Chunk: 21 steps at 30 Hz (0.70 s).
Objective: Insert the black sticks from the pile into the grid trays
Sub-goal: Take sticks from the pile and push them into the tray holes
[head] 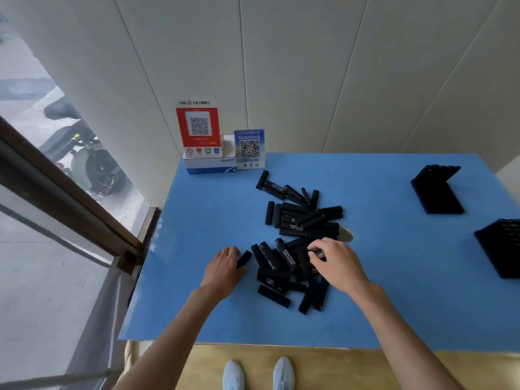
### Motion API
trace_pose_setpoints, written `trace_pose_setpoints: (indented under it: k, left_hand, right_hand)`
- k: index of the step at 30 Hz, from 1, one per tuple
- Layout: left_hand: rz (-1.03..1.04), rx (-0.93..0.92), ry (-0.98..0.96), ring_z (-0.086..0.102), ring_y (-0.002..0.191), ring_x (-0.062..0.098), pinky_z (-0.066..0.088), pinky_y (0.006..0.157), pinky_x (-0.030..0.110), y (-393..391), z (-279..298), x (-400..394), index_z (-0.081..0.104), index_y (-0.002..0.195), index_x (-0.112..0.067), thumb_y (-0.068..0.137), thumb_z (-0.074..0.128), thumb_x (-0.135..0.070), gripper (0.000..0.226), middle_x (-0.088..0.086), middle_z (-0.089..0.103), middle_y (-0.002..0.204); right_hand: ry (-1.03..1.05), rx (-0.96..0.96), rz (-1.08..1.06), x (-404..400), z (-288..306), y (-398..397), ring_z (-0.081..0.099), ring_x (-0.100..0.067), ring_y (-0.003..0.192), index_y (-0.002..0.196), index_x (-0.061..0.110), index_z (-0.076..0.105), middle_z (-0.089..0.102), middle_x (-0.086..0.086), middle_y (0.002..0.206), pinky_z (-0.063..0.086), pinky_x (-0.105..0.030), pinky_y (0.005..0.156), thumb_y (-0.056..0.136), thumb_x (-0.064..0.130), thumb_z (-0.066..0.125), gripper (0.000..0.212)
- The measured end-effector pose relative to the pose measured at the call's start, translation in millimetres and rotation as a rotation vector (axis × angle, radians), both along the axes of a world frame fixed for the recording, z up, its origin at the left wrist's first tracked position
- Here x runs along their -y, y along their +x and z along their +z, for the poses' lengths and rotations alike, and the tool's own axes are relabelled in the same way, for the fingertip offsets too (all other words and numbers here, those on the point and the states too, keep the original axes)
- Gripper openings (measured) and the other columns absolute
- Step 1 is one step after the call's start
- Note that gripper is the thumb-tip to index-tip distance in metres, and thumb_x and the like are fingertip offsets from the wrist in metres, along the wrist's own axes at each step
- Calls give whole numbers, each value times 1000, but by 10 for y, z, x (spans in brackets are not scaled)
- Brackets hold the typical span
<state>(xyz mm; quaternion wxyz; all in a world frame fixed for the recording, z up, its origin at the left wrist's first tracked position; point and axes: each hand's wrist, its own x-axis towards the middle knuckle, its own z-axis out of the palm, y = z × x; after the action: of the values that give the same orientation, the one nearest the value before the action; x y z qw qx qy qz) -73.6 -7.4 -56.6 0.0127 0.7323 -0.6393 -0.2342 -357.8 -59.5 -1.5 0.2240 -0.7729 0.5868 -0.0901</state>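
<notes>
**Both hands working at the near edge of the stick pile**

A person is standing at a blue surface [380, 291], looking down at a loose pile of black sticks [298, 237] that is lying scattered across its middle, many of them crossing or overlapping one another. Some sticks are showing small white lettering along their sides.

The left hand [222, 273] is resting at the pile's near left edge, its fingers [232, 253] curling round one black stick [244, 258] that is jutting out to the right of the hand. The right hand [336, 263] is reaching into the near right part of the pile, its fingers [316, 249] bending down and pinching the end of another stick [319, 253] among the heap.

Two black grid trays are sitting well apart from the pile on the right side of the surface: the farther tray [437, 190] is lying nearer the wall, and the nearer tray [501, 249] is being cut off by the right edge of the view.

At the far left corner of the surface, a red QR-code sign [198, 130] is standing on a white and blue box [209, 164], with a smaller blue QR-code sign [250, 149] just beside it. Two pale shoes [259, 374] are showing below the near edge of the surface. Through the window [42, 164] on the left, a parked scooter [84, 147] is showing outside.
</notes>
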Motion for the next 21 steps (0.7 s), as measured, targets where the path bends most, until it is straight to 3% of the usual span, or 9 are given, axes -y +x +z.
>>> trace_pose_setpoints:
  k: [4, 7, 10, 13, 17, 19, 21]
  left_hand:
    - [-91, 47, 45, 42, 85, 24, 34, 73, 33, 103, 20, 97, 41, 105, -10, 102, 45, -22, 13, 5, 38, 100]
    - [-42, -59, -30, 45, 73, 28, 41, 65, 43, 122, 115, 149, 37, 97, -12, 98, 41, -9, 5, 6, 45, 97]
    - [-211, -118, -151, 49, 70, 19, 38, 60, 32, -18, 266, 179, 47, 108, -22, 94, 53, -37, 22, -6, 43, 106]
    - [-465, -98, -152, 53, 89, 13, 46, 67, 30, -209, 337, 226, 47, 129, -33, 88, 57, -64, 53, -12, 35, 129]
    - [-644, 36, -70, 45, 132, 22, 51, 90, 37, -256, 174, 347, 31, 154, -33, 91, 56, -67, 76, -6, 21, 160]
    - [-651, 38, -46, 42, 136, 24, 47, 97, 37, -210, 106, 371, 29, 156, -32, 93, 54, -66, 76, -3, 22, 161]
    - [-628, 0, -51, 47, 127, 25, 47, 95, 36, -152, 55, 376, 33, 153, -32, 95, 54, -61, 68, 0, 34, 151]
  right_hand:
    - [-9, -5, -65, -45, 13, 37, 59, -4, 87, 106, 28, 69, 60, 18, 95, 48, -24, 70, 98, 31, 58, 14]
    - [-7, -1, -108, -82, 20, 64, 60, -5, 88, 106, 28, 69, 62, 18, 97, 52, -27, 73, 98, 31, 57, 15]
    - [-18, -4, -146, -129, 9, 61, 61, -6, 87, 104, 29, 69, 63, 16, 96, 52, -28, 72, 97, 31, 58, 14]
    - [-18, -2, -168, -181, -3, 33, 62, -5, 86, 103, 29, 70, 64, 16, 96, 53, -28, 74, 97, 30, 58, 13]
    - [-16, 0, -190, -235, -7, -6, 63, -5, 85, 103, 30, 69, 63, 17, 96, 54, -29, 74, 97, 31, 58, 13]
    - [-17, -11, -197, -258, -13, -30, 62, -5, 83, 102, 30, 69, 63, 17, 96, 54, -29, 74, 97, 31, 58, 12]
    - [-20, -16, -202, -282, -23, -53, 62, -4, 82, 102, 30, 70, 63, 17, 95, 54, -31, 74, 97, 31, 59, 12]
